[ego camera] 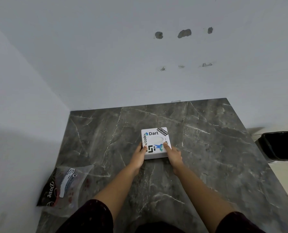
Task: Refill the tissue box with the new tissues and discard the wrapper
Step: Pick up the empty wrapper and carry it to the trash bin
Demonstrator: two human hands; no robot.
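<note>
A white square tissue box (154,137) with stickers and an oval slot on top sits on the dark marble counter (207,148). My left hand (139,158) grips its near left side, thumb on the lid. My right hand (172,155) grips its near right side, thumb on the lid too. A crumpled clear plastic wrapper (64,187) with a black printed band lies on the counter at the near left, by the wall. No loose tissues show.
A black bin (280,146) lined with a black bag stands on the floor past the counter's right edge. White walls close the counter at the back and on the left.
</note>
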